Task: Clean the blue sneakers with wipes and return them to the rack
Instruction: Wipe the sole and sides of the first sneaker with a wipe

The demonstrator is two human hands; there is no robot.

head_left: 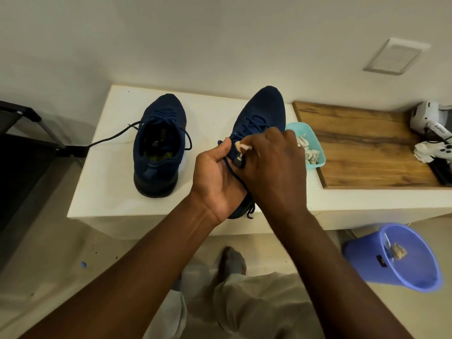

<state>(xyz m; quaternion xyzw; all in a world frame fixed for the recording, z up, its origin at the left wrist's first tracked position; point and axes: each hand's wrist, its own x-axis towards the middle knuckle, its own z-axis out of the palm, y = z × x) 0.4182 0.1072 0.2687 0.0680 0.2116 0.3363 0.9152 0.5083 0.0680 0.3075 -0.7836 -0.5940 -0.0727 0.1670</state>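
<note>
Left hand: grip curled round the rear of one blue sneaker at the front edge of the desk; right hand: grip pinches a white wipe against its tongue; second sneaker stands on the desk, well left; teal tray just right.

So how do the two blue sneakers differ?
The free sneaker stands untouched on the bench; the held sneaker is gripped by the left hand while the right hand presses a wipe to it. The free sneaker's opening shows; the held sneaker's is hidden by hands. Both are navy, toes toward the wall.
</note>
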